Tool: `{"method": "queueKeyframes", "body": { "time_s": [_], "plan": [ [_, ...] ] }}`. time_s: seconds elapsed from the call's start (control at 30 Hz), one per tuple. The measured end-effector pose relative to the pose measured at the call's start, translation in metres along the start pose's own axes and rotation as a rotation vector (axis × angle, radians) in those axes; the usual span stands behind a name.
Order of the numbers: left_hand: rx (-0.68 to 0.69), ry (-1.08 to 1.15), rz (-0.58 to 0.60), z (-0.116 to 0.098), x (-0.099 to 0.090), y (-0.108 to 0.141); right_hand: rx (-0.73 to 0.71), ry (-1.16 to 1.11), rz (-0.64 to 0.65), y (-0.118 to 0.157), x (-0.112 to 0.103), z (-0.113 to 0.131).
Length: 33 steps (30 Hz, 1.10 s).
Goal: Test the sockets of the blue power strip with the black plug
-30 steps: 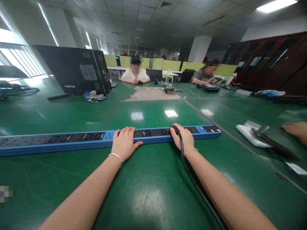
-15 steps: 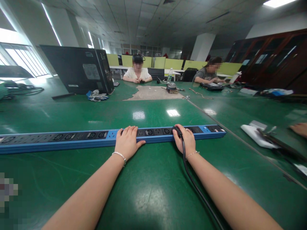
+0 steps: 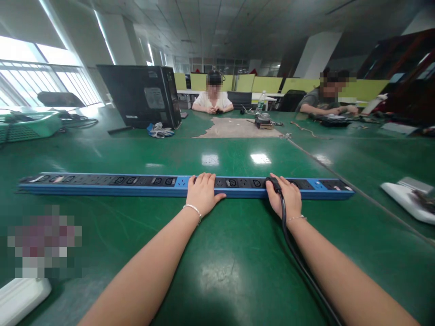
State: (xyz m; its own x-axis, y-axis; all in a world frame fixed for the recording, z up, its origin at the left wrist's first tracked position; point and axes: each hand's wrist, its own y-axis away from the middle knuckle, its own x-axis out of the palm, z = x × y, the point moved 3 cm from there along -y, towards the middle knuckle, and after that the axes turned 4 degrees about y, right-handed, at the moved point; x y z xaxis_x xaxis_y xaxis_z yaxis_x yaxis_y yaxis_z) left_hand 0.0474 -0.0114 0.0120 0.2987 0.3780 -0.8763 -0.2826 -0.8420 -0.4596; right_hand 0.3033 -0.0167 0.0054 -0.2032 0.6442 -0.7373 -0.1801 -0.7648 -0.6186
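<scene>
We are counting one left hand and one right hand, two in total; two bracelets; one blue power strip; two blue socket panels on it; one black cable; and one plug. Farther off, we are finding two co-workers, one computer tower, one green-labelled bottle and one green basket.

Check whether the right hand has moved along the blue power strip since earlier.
No: the right hand holds the black plug beside the same socket, and the blue power strip still ends by the table seam.

Silvery bracelets — bare forearms
</scene>
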Motion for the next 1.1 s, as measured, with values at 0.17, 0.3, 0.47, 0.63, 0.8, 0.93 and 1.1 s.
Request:
{"method": "queueKeyframes", "body": {
  "time_s": [0.17, 0.3, 0.47, 0.63, 0.8, 0.93, 1.1],
  "plan": [
    [-0.007, 0.021, 0.004, -0.001, -0.001, -0.001, 0.033, -0.008, -0.036, 0.0, 0.003, -0.001],
    [-0.01, 0.042, 0.006, -0.001, 0.0, -0.002, 0.007, -0.002, -0.031, 0.0, 0.003, -0.004],
    [-0.014, 0.073, 0.001, -0.001, -0.001, -0.001, -0.053, 0.04, -0.021, -0.002, 0.001, -0.008],
    [-0.049, 0.112, -0.016, -0.003, -0.002, -0.002, -0.115, 0.08, -0.051, -0.005, -0.001, -0.007],
    [-0.065, 0.114, 0.003, -0.004, -0.003, -0.003, -0.136, 0.093, -0.028, -0.007, -0.001, -0.008],
    [-0.059, 0.118, 0.013, -0.004, -0.003, -0.003, -0.114, 0.098, -0.009, -0.007, 0.001, -0.012],
    [-0.062, 0.121, 0.015, -0.004, -0.004, -0.003, -0.11, 0.09, -0.005, -0.007, 0.001, -0.013]
  ]
}}
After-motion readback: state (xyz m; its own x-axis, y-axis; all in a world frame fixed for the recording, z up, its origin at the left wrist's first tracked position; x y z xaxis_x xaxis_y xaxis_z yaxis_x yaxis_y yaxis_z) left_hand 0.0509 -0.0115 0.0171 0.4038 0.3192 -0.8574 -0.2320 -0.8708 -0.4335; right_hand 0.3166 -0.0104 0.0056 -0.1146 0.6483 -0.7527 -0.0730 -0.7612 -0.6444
